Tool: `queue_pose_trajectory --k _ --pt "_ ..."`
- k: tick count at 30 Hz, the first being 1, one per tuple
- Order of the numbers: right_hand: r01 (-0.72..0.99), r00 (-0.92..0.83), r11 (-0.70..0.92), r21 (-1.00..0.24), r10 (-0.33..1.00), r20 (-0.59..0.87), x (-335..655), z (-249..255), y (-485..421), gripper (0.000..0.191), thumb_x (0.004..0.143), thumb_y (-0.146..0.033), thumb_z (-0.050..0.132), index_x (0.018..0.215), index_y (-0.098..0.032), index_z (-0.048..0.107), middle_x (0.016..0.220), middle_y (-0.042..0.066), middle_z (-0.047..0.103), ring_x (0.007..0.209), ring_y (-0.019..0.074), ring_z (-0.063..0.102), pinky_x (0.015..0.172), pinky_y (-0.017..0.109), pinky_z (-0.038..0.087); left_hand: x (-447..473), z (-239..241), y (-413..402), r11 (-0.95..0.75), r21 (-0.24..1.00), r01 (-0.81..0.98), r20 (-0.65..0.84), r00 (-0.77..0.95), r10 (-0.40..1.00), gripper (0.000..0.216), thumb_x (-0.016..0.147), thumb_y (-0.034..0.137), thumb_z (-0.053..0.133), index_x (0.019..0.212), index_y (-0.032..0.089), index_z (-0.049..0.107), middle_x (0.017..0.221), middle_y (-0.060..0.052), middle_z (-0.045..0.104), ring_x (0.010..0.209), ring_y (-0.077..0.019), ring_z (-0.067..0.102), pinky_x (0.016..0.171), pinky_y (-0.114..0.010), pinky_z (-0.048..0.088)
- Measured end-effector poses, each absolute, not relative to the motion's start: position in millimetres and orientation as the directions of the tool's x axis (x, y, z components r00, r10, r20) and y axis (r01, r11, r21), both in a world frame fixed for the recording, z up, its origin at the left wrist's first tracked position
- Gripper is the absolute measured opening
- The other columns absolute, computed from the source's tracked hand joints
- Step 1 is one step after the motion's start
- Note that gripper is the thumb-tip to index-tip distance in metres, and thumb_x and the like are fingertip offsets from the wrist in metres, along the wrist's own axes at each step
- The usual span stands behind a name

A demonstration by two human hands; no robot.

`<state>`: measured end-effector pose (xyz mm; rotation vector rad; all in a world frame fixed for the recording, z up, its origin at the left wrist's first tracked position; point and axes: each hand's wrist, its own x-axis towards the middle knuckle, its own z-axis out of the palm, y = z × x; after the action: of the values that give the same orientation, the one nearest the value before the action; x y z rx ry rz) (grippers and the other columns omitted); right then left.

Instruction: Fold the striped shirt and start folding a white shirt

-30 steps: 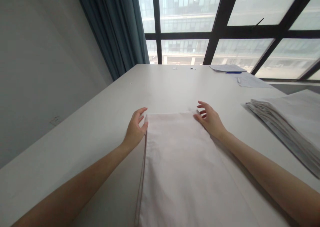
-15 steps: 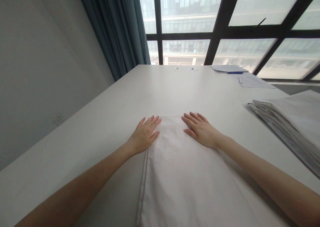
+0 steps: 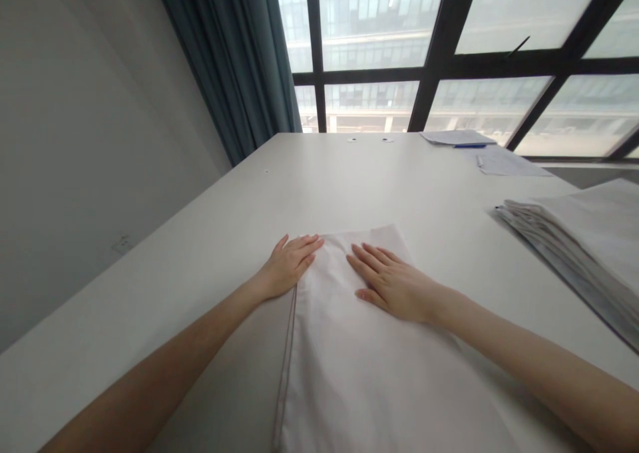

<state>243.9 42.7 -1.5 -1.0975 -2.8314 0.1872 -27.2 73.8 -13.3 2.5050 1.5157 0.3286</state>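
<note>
A white folded cloth [image 3: 359,366] stretches from the bottom of the view toward the table's middle, with a stitched seam along its left edge. My left hand [image 3: 289,261] lies flat on its far left corner, fingers extended and pointing right. On the upper right part of the cloth rests my right hand [image 3: 389,280], palm down with the fingers stretched out. Slight wrinkles show in the fabric between the hands. Beyond the right fingers, the cloth's far right corner is visible. Neither hand grips anything.
All of this lies on a white table [image 3: 329,180]. To the right sits a stack of folded white cloth [image 3: 584,240]. Sheets of paper [image 3: 509,161] and a blue pen [image 3: 469,146] lie at the far right. A blue curtain [image 3: 234,54] hangs beside the window behind.
My right hand has slid toward me and a little left over the cloth, uncovering its far right corner. My left hand has stayed near the far left corner, its fingers closer together.
</note>
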Motion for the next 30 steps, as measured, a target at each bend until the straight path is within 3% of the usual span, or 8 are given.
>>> queue_pose_trajectory --k 8,18,25,30 --pt "0.436 -0.881 0.841 -0.320 0.472 0.040 204.8 9.0 -11.2 0.069 0.098 -0.052 0.034 0.151 -0.009 0.028 0.157 0.017 0.022 0.146 0.0288 0.016 0.118 0.047 0.019 -26.7 -15.8 72.6 -0.479 0.281 0.832 0.129 0.461 0.878 0.046 0.099 0.029 0.028 0.141 0.028 0.046 0.148 -0.005 0.045 0.137 -0.0200 0.040 0.116 -0.052 0.016" --pt "0.308 -0.925 0.817 -0.488 0.376 0.047 186.6 9.5 -62.8 0.067 0.097 -0.051 0.037 0.152 -0.013 0.029 0.158 0.009 0.022 0.147 0.0269 0.011 0.121 0.043 0.012 -27.1 -19.0 70.0 -0.484 0.210 0.850 0.145 0.462 0.875 0.047 0.099 0.032 0.027 0.143 0.025 0.043 0.149 -0.006 0.044 0.139 -0.0197 0.038 0.117 -0.050 0.015" --pt "0.227 -0.958 0.823 -0.521 0.286 0.035 205.5 14.7 -28.7 0.067 0.097 -0.050 0.041 0.153 -0.019 0.022 0.157 0.008 0.026 0.146 0.0211 0.020 0.121 0.044 0.006 -25.6 -21.0 63.8 -0.408 0.105 0.907 0.227 0.378 0.898 0.047 0.099 0.027 0.027 0.142 0.020 0.044 0.147 -0.007 0.046 0.136 -0.0211 0.043 0.117 -0.049 0.016" --pt "0.393 -0.895 0.811 -0.432 0.446 0.022 214.6 12.0 -9.7 0.068 0.097 -0.051 0.040 0.153 -0.017 0.024 0.157 0.012 0.024 0.146 0.0222 0.021 0.120 0.044 0.012 -27.9 -17.0 59.3 -0.342 0.017 0.940 0.239 0.328 0.914 0.048 0.099 0.028 0.028 0.141 0.014 0.044 0.146 -0.009 0.047 0.134 -0.0209 0.044 0.117 -0.049 0.019"
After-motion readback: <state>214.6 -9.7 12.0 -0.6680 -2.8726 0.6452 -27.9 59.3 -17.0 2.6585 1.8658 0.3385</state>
